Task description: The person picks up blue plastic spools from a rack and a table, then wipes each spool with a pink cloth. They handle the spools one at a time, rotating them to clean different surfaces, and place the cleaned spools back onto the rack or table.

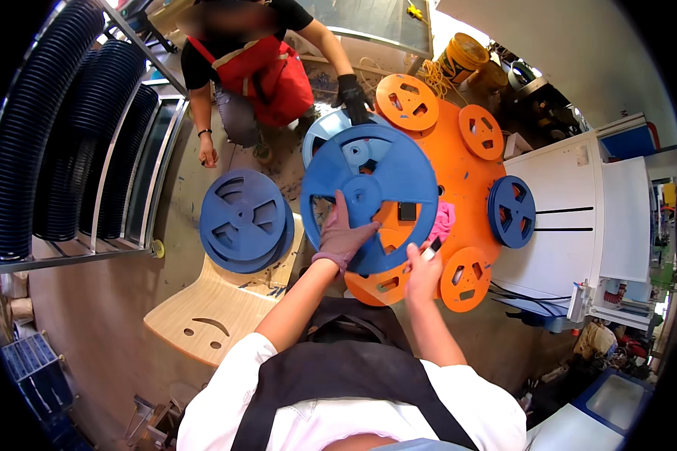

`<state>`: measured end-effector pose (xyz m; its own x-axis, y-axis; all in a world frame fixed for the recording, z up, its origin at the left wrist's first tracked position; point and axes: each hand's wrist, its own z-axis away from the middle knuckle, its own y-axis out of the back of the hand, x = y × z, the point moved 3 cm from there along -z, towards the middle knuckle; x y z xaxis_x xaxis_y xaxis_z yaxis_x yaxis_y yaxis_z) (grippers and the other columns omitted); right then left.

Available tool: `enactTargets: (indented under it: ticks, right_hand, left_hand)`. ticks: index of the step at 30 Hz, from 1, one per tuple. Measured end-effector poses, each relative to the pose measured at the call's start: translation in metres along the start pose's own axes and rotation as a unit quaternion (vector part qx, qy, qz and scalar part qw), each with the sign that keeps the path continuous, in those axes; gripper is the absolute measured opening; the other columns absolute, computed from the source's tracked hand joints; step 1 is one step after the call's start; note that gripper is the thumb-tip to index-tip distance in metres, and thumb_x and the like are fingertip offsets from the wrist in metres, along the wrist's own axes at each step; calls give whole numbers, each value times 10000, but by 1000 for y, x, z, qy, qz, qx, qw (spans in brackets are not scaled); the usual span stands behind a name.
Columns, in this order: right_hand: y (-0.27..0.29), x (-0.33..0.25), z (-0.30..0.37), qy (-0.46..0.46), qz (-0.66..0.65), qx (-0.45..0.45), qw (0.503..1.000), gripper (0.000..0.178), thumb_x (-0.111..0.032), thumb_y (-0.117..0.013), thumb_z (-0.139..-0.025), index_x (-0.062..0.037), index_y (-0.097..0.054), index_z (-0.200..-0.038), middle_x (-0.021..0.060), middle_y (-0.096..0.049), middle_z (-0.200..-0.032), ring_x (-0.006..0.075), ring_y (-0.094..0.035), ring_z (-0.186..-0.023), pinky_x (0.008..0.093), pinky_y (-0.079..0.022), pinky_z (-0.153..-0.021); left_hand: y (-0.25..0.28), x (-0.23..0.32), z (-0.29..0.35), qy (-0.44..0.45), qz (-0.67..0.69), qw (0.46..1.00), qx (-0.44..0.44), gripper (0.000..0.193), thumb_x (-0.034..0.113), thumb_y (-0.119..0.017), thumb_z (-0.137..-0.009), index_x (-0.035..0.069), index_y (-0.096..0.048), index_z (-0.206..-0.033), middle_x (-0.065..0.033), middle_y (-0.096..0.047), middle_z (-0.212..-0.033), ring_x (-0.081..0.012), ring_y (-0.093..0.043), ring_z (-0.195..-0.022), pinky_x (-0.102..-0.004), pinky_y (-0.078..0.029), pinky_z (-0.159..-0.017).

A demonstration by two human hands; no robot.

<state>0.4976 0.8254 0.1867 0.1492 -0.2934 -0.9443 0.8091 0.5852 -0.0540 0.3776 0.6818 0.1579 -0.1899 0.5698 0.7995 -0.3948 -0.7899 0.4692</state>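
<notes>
Presumably trimming blue reel (363,195): gripping it over orange table (465,180) with gloved left hand (344,240), pinching small tool (432,249), possibly a cutter, in bare right hand (423,275) beside rim (390,263). Next, steady reel; guide tool along rim.

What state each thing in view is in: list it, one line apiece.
Front disc: held up
Left hand: gloved, gripping the front disc
Right hand: bare, closed on the tool
Tool: held
Pale disc: partly hidden
Co-worker's raised hand: gloved, at the pale disc
Chair discs: stacked
Cloth: crumpled
Hoses: coiled
</notes>
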Motion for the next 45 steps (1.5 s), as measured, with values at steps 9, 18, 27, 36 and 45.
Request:
enactTargets:
  ticks: [9, 18, 27, 36, 45]
  right_hand:
    - [6, -70, 58, 27, -87, -283, 955, 243, -329, -435, -1006, -117, -362, -1097, 53, -490, -831, 71, -398, -524, 190, -335, -457]
    - [-27, -82, 57, -86, 202, -453, 864, 307, -312, -573, -936, -61, -621, -766, -22, -523, -547, 44, -495, -496, 196, -383, -455]
    - [-21, -83, 76, -22, 194, -473, 859, 202, -187, -626, -897, -30, -604, -772, -15, -548, -649, 73, -524, -600, 244, -427, -541]
    - [-1, -79, 88, 54, 179, -465, 865, 244, -254, -571, -945, -39, -644, -855, -19, -530, -584, 45, -481, -495, 184, -365, -465]
    - [-1, -120, 48, 124, 43, -274, 953, 126, -176, -579, -936, -50, -587, -925, 18, -586, -690, 75, -540, -574, 198, -396, -489]
  left_hand:
    - [29, 18, 53, -19, 431, 900, -66, 685, 260, -614, -905, 86, -249, -1458, -31, -539, -1107, -124, -513, -957, -285, -427, -887]
    - [58, 44, 97, -106, 462, 873, -113, 586, 407, -587, -878, 94, -410, -1340, -59, -513, -1140, -169, -493, -1030, -321, -387, -940]
    - [68, 47, 120, -110, 506, 837, -179, 793, 174, -618, -857, 188, -185, -1521, -99, -190, -1548, -195, -185, -1412, -312, -158, -1136]
    - [75, 53, 128, -110, 497, 842, -176, 820, 186, -608, -838, 158, -159, -1525, -101, -231, -1524, -196, -263, -1357, -316, -207, -1117]
    - [97, 57, 152, 32, 721, 612, -324, 589, 441, -606, -861, 8, -516, -1250, -124, -560, -1181, -223, -527, -1065, -369, -441, -983]
